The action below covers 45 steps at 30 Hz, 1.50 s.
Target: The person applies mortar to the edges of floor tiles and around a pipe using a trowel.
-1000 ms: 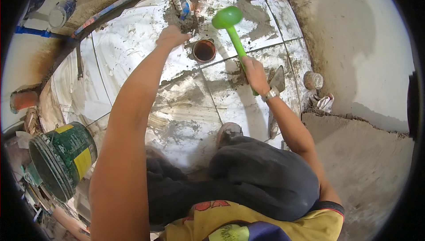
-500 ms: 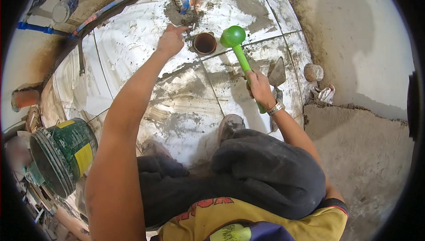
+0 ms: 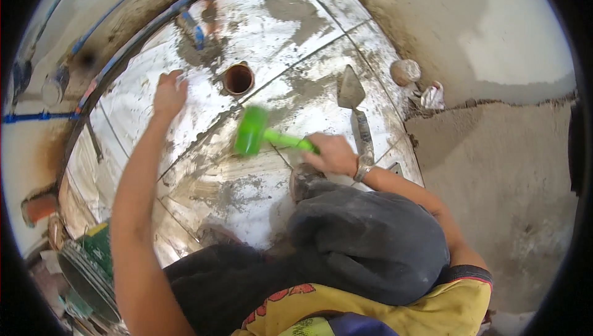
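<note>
My right hand is closed round the handle of a green rubber mallet. The mallet lies level across my front, its head pointing left above the smeared white floor tiles. My left hand is over the tiles at the left, its fingers apart and slightly bent, with nothing clearly seen in them. Between the hands and farther off, a round brown pipe opening comes up through the floor. A pointing trowel rests on the tiles beyond my right hand, its blade pointing away.
Blue pipes run along the left wall, and a short blue pipe stub rises from wet mortar. A green bucket lies tipped at the lower left. A round lump and a crumpled wrapper sit by the right wall.
The mallet has swung from pointing away to pointing left, and my right hand has drawn nearer to me. My left hand has moved left, away from the pipe opening. The view has shifted.
</note>
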### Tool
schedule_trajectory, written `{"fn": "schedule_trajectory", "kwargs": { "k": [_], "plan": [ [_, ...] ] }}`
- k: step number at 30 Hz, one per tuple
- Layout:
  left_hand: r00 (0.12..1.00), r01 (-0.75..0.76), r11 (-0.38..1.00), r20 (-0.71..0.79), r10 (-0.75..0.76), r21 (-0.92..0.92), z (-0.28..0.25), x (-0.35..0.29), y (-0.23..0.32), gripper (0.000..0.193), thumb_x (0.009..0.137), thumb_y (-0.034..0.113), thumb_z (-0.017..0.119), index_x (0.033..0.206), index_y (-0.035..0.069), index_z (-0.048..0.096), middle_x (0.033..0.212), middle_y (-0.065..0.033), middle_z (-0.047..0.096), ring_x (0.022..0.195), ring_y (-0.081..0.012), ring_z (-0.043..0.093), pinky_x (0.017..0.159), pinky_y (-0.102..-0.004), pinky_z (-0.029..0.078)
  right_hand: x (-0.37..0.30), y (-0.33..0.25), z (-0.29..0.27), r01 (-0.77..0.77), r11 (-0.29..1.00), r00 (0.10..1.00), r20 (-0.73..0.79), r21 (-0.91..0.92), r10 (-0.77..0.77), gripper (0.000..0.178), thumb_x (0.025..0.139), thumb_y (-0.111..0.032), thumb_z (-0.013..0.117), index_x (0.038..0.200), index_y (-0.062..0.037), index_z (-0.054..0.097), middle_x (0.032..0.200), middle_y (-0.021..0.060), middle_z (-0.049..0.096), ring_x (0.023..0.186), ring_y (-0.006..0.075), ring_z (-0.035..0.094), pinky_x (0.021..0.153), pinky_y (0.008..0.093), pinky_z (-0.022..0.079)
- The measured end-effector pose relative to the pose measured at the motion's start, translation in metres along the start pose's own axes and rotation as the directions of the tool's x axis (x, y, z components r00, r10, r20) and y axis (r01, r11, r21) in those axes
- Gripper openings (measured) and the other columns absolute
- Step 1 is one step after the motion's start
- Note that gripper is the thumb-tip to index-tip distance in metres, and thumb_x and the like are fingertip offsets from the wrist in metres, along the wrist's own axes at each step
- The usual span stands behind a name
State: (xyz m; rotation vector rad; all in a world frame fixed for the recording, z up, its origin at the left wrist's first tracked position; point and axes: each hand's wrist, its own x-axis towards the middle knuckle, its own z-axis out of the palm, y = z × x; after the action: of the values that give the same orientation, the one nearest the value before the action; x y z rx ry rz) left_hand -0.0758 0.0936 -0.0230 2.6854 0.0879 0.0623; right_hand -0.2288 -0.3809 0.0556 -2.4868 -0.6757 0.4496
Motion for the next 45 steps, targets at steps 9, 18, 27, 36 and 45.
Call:
{"fn": "schedule_trajectory", "kwargs": {
  "k": [9, 18, 27, 36, 45],
  "plan": [
    [0.963, -0.036, 0.997, 0.268, 0.015, 0.071, -0.151, 0.013, -0.083, 0.041, 0.092, 0.035, 0.077, 0.116, 0.002, 0.076, 0.098, -0.0209, 0.077, 0.089, -0.0333, 0.074, 0.085, -0.0421, 0.057, -0.036, -0.036, 0.059, 0.116, 0.98, 0.933, 0.32, 0.159, -0.162, 0.034, 0.095, -0.036, 0.074, 0.113, -0.0076, 0.071, 0.103, 0.0169, 0.067, 0.096, 0.0398, 0.068, 0.082, 0.0505, 0.054],
    [0.964, 0.243, 0.931, 0.036, -0.262, 0.272, -0.178, -0.074, -0.23, 0.038, 0.088, 0.031, 0.074, 0.08, -0.005, 0.066, 0.079, -0.0269, 0.07, 0.08, -0.0458, 0.07, 0.079, -0.0533, 0.054, -0.045, 0.138, -0.038, -0.533, 0.844, 0.841, -0.139, -0.058, 0.522, 0.057, 0.093, -0.045, 0.074, 0.111, 0.0085, 0.064, 0.088, 0.0244, 0.072, 0.081, 0.0416, 0.069, 0.074, 0.0516, 0.054],
    [0.912, 0.289, 0.925, 0.222, -0.344, 0.245, -0.183, -0.106, -0.235, 0.069, 0.088, 0.03, 0.076, 0.149, 0.003, 0.059, 0.125, -0.0264, 0.074, 0.116, -0.0401, 0.071, 0.102, -0.0462, 0.056, 0.064, -0.054, -0.02, 0.026, 0.99, 0.973, 0.223, 0.138, -0.057, 0.051, 0.104, -0.044, 0.06, 0.109, 0.0065, 0.058, 0.086, 0.0254, 0.071, 0.076, 0.0444, 0.067, 0.075, 0.0526, 0.055],
    [0.925, 0.28, 0.953, 0.233, -0.299, 0.114, -0.18, -0.07, -0.196, 0.064, 0.092, 0.035, 0.075, 0.148, 0.008, 0.062, 0.104, -0.0216, 0.078, 0.094, -0.0335, 0.075, 0.087, -0.0443, 0.058, 0.104, -0.189, 0.109, 0.156, 0.975, 0.854, 0.475, 0.156, -0.212, 0.034, 0.098, -0.019, 0.059, 0.113, 0.0109, 0.056, 0.099, 0.033, 0.069, 0.093, 0.0455, 0.071, 0.084, 0.0536, 0.057],
    [0.917, 0.335, 0.935, 0.187, -0.352, 0.116, -0.182, -0.109, -0.261, 0.064, 0.094, 0.03, 0.075, 0.149, 0.003, 0.059, 0.111, -0.0184, 0.078, 0.1, -0.0312, 0.075, 0.092, -0.0419, 0.057, 0.059, -0.106, 0.058, -0.076, 0.997, 0.957, 0.282, 0.021, 0.067, 0.033, 0.098, -0.018, 0.062, 0.109, 0.0128, 0.057, 0.097, 0.0348, 0.069, 0.09, 0.0482, 0.072, 0.08, 0.0554, 0.058]
  ]
}}
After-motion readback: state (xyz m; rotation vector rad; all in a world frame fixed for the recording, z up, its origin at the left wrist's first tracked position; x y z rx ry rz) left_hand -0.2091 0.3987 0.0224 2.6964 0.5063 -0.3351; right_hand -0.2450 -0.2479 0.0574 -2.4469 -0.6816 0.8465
